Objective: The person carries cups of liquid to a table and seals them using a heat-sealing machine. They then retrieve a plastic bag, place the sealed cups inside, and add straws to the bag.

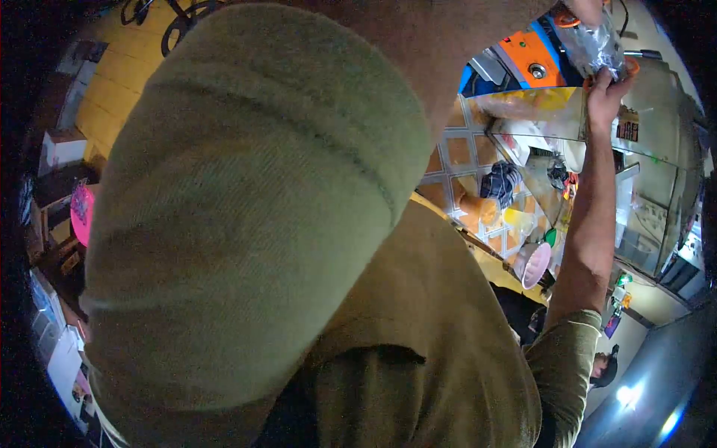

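Note:
A clear, crinkled plastic bag [597, 46] with orange parts at its edges is stretched between my two hands at the top right. My right hand [606, 98] has its fingers closed on the lower end of the bag. At the top edge of the view, my left hand [586, 10] is partly cut off, its fingers pressed on the bag's upper end. My left sleeve [254, 209] fills much of the left side. Beside the bag is an orange and blue panel [526, 58] with a round metal fitting.
Below the hands are a clear sheet-like wrapping [530, 104], a striped dark cloth [500, 184], a yellow cup [519, 220] and a pink basin [532, 266]. Another person [603, 367] in a dark cap shows at the lower right. A bicycle wheel [173, 36] is at the top left.

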Demonstrator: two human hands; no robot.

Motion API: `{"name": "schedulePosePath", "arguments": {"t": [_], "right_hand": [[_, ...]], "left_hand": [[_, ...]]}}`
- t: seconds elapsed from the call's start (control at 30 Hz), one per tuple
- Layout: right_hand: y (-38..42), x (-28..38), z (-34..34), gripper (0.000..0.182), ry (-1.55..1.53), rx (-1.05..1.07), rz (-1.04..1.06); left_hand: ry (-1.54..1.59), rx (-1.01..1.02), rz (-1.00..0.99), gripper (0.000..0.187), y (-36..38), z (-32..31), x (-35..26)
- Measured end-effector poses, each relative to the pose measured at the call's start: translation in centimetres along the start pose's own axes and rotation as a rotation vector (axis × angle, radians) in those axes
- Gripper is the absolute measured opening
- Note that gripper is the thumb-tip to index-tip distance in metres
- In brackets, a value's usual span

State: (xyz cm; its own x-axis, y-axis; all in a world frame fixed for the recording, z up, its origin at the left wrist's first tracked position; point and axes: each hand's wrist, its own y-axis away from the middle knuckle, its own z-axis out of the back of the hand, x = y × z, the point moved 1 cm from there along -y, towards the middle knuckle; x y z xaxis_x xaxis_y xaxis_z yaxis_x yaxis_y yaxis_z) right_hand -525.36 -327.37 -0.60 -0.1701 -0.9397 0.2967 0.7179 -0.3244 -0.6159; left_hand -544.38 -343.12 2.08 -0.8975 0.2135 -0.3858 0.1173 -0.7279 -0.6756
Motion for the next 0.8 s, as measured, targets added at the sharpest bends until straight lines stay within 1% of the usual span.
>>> {"name": "schedulePosePath", "arguments": {"t": [0.03,0.1,0.2,0.23,0.3,0.33,0.37,0.4,0.47,0.5,0.53,0.6,0.67,0.8], "right_hand": [[0.1,-0.3,-0.3,0.074,0.048,-0.041,0.087],[0.4,-0.7,-0.7,0.069,0.096,-0.080,0.177],[0.4,-1.5,-1.2,0.072,0.202,-0.122,0.239],[0.3,-1.9,-1.3,0.073,0.314,-0.182,0.325],[0.2,-3.5,-1.6,0.075,0.427,-0.239,0.412],[0.3,-4.5,-1.8,0.075,0.291,-0.175,0.297],[0.3,-5.4,-1.9,0.075,0.223,-0.141,0.241],[0.4,-4.9,-1.9,0.075,0.156,-0.111,0.183],[0.9,-3.7,-1.7,0.075,0.271,-0.187,0.287],[1.0,-3.6,-1.8,0.075,0.271,-0.187,0.286],[1.1,-3.6,-1.8,0.077,0.175,-0.164,0.228],[1.4,-3.3,-2.0,0.078,0.078,-0.139,0.171],[1.8,-0.6,-1.9,0.084,0.031,-0.184,0.230],[1.8,-0.7,-1.8,0.089,0.055,-0.185,0.227]], "left_hand": [[-0.004,-0.002,-0.002,0.057,0.2,0.1,0.0],[-0.009,-0.002,-0.007,0.058,0.4,0.2,0.0],[-0.020,-0.002,-0.011,0.060,1.0,0.2,0.1],[-0.019,-0.004,-0.011,0.060,1.0,0.1,0.1],[-0.021,-0.010,-0.011,0.062,1.5,0.3,0.1],[-0.021,-0.010,-0.011,0.062,1.6,0.2,0.1],[-0.020,-0.012,-0.014,0.063,1.6,0.2,0.1],[-0.017,-0.004,-0.007,0.064,1.9,0.2,0.1],[-0.020,-0.017,-0.017,0.065,2.0,0.4,-0.1],[-0.022,-0.018,-0.016,0.066,2.0,0.3,-0.1],[-0.023,-0.021,-0.018,0.067,2.0,0.3,-0.1],[-0.025,-0.024,-0.019,0.069,2.2,0.3,-0.1],[-0.027,-0.027,-0.020,0.071,2.3,0.2,-0.3],[-0.038,-0.035,-0.015,0.075,1.9,0.1,-0.4]]}}
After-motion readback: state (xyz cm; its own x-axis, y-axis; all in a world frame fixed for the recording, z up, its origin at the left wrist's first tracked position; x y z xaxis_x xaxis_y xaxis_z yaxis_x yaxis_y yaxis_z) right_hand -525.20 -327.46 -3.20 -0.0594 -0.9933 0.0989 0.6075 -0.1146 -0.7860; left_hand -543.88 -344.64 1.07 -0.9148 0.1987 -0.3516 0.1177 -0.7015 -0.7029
